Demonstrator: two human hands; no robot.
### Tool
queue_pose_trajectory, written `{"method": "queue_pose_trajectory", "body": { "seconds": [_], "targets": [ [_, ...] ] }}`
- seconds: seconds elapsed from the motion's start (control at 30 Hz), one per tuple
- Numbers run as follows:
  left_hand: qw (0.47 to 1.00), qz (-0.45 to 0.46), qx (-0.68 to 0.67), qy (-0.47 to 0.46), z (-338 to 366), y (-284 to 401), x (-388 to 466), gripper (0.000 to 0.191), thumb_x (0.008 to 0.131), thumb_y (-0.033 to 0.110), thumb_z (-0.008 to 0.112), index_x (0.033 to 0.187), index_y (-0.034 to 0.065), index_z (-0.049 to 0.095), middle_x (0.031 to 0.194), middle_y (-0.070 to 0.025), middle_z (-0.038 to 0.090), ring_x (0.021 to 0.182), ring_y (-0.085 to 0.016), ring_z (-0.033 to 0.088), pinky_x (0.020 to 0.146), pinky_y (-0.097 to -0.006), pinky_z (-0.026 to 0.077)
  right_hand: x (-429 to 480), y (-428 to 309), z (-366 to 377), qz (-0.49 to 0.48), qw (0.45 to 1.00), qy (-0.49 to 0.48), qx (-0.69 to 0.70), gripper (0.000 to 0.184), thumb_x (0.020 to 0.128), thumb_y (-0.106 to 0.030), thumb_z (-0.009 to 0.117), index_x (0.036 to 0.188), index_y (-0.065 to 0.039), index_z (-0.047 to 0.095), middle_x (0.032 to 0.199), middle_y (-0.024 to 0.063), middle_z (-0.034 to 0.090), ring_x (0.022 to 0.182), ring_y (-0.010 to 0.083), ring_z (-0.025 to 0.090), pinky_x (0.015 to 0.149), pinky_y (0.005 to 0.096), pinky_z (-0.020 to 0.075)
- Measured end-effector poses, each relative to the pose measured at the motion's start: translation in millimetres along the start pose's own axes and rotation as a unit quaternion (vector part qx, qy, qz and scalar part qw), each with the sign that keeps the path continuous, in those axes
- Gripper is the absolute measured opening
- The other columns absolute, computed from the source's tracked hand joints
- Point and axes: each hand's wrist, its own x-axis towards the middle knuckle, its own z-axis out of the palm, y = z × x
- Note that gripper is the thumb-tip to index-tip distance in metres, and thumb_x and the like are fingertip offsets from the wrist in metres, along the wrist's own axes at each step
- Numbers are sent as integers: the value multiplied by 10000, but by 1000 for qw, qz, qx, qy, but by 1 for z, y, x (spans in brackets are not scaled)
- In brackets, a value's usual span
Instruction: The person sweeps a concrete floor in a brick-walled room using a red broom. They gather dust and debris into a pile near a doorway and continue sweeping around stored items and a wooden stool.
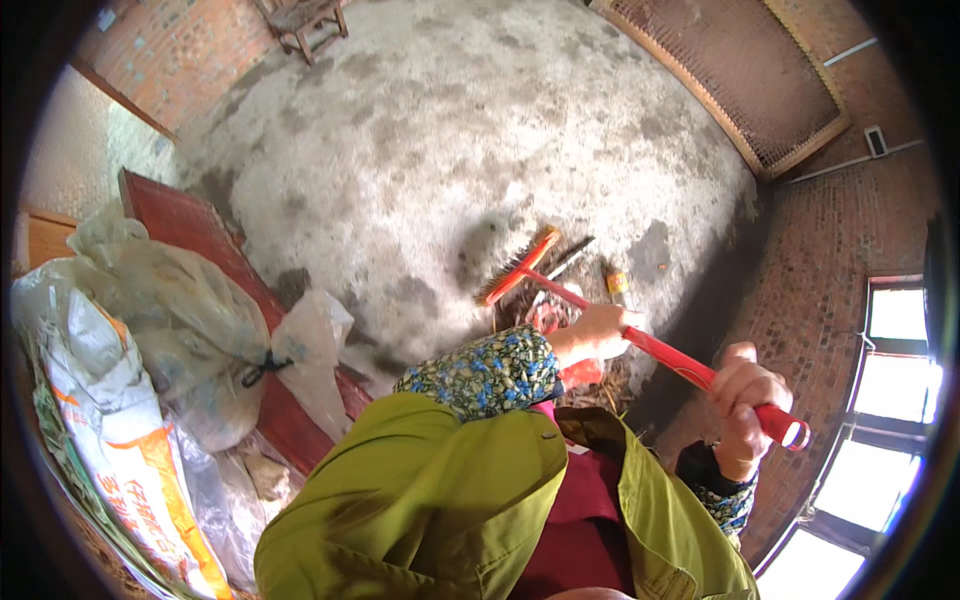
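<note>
A red broom [679, 364] slants across the view on a long handle. My left hand [596, 331] is closed around the middle of the handle. Nearer its top end, my right hand [750, 394] grips the same handle. The broom head [523, 268], with dark bristles along one side, is at the concrete floor [420, 157]. Just beside it, a heap of litter [562, 300] shows partly behind my left hand and the handle. A bottle with a yellow label [616, 283] and a thin pale strip [568, 259] lie next to the heap.
Tied plastic bags [180, 322] and a printed woven sack [135, 442] crowd the left side, against a dark red wooden board [202, 240]. A wooden chair [304, 26] stands far off. A framed woven panel [735, 67] leans near the brick wall [832, 225]; windows [870, 480] are at right.
</note>
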Motion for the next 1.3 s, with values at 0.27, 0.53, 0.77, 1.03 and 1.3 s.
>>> {"method": "queue_pose_trajectory", "body": {
  "seconds": [0.27,0.53,0.77,1.03,1.3],
  "targets": [
    [993,-4,105,-57,-71,-60,49,141,765,58,626,899,102,618,836,-99,640,843,-308,640,714,-425,492,24,63,-1,75,988,-8,138,196,693,-18,685,630,-20,500,622,69,560,554,216,521,658,390,470],
    [993,-12,104,-60,-124,-129,157,135,729,69,593,854,114,610,815,-101,624,839,-326,642,694,-419,499,76,182,-31,49,994,78,63,212,780,102,614,674,-34,490,694,84,584,599,199,585,585,309,485],
    [969,-9,213,-123,-87,-199,215,117,735,92,686,831,109,622,868,-93,622,885,-330,615,752,-439,498,72,245,-40,86,982,142,91,263,760,102,643,660,-51,453,666,51,536,630,200,555,610,333,451],
    [904,20,18,-427,87,-125,204,87,717,138,682,801,129,665,865,-111,653,890,-337,649,759,-463,527,31,161,-102,273,911,304,-52,266,743,69,579,645,-37,357,625,79,519,530,192,506,548,299,433],
    [901,99,-108,-408,54,-85,271,97,745,98,631,841,113,635,845,-113,665,878,-337,657,755,-455,516,133,130,-104,193,888,412,-69,247,796,49,583,632,-31,416,589,62,496,502,171,463,504,311,407]
  ]
}}
